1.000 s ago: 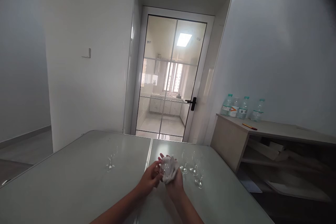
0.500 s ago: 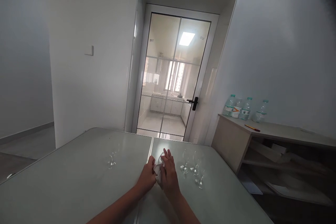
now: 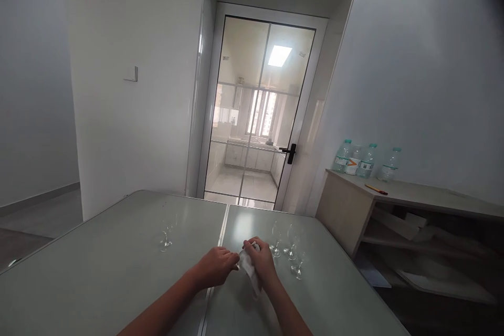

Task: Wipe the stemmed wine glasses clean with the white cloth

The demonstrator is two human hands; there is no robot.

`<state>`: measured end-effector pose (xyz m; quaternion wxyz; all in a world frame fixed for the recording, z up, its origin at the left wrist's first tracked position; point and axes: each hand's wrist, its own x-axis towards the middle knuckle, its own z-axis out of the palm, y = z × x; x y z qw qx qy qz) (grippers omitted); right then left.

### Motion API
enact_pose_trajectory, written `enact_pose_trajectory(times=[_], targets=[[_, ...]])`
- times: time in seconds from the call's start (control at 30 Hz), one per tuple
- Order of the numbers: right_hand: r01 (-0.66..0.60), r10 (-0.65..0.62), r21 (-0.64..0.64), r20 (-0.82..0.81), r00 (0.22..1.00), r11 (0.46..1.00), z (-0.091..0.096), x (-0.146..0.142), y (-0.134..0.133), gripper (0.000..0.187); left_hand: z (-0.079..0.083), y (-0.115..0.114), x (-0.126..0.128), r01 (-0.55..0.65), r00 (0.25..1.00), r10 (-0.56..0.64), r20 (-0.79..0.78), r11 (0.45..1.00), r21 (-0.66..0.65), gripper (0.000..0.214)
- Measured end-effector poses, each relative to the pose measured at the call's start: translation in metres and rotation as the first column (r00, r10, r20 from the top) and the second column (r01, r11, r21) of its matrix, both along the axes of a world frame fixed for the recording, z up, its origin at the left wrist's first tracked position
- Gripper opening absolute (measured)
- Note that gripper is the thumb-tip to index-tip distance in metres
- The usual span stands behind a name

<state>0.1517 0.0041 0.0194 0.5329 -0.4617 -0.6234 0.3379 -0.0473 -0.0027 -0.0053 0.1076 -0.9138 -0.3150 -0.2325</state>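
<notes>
Head view: we hold our two bare hands close together above the grey-green, smooth-topped counter [image 3: 118, 262], near the pale strip [image 3: 224, 228] that divides it. Our right hand [image 3: 263, 262] has its fingers closed around a soft, crumpled white cloth [image 3: 248, 266], whose lower end hangs below the palm. Our left hand [image 3: 218, 268] is just beside the cloth, its fingers curled narrow; we cannot tell what they grip, if anything. To the right of our hands, three clear, stemmed drinking glasses [image 3: 290, 253] stand grouped on the counter, and another clear stemmed glass [image 3: 167, 243] stands well apart on the left. Beyond, on the right, a pale wooden shelf unit [image 3: 346, 194] bears clear plastic bottles with green caps [image 3: 367, 161] and a slim yellow-and-red stick [image 3: 376, 189].
</notes>
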Motion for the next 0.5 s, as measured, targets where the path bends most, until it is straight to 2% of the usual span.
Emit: enact_pose_trajectory(times=[0.07,0.13,0.17,0.27,0.33,0.37,0.43,0.5], targets=[[-0.083,0.065,-0.098,-0.176,0.982,0.992,-0.004,0.001,0.004,0.043,0.006,-0.001,-0.003,-0.005,1.000,0.006,0.012,0.998,-0.060,0.014],[-0.107,0.051,-0.169,-0.305,0.951,0.980,-0.008,0.003,0.008,0.047,0.015,-0.003,-0.006,0.003,1.000,0.001,0.025,0.988,-0.156,0.020],[-0.073,0.002,-0.187,-0.354,0.935,0.980,-0.010,0.004,0.008,0.048,0.019,-0.005,-0.007,0.015,0.999,-0.007,0.037,0.976,-0.216,0.023],[0.151,-0.222,-0.180,-0.493,0.841,0.972,-0.010,0.006,0.008,0.050,0.031,-0.011,-0.007,0.078,0.994,-0.037,0.104,0.904,-0.421,0.029],[0.244,-0.287,-0.152,-0.572,0.768,0.958,-0.007,0.007,0.005,0.050,0.034,-0.016,-0.005,0.125,0.986,-0.044,0.163,0.836,-0.534,0.032],[0.250,-0.281,-0.137,-0.602,0.747,0.958,-0.005,0.007,0.003,0.049,0.033,-0.017,-0.004,0.153,0.977,-0.037,0.209,0.802,-0.578,0.032],[0.162,-0.199,-0.117,-0.640,0.742,0.980,-0.001,0.005,-0.001,0.048,0.029,-0.018,0.000,0.241,0.938,-0.001,0.346,0.721,-0.650,0.034],[-0.041,-0.050,-0.120,-0.668,0.743,0.992,0.003,0.002,-0.005,0.045,0.024,-0.017,0.004,0.374,0.860,0.047,0.508,0.618,-0.692,0.036]])
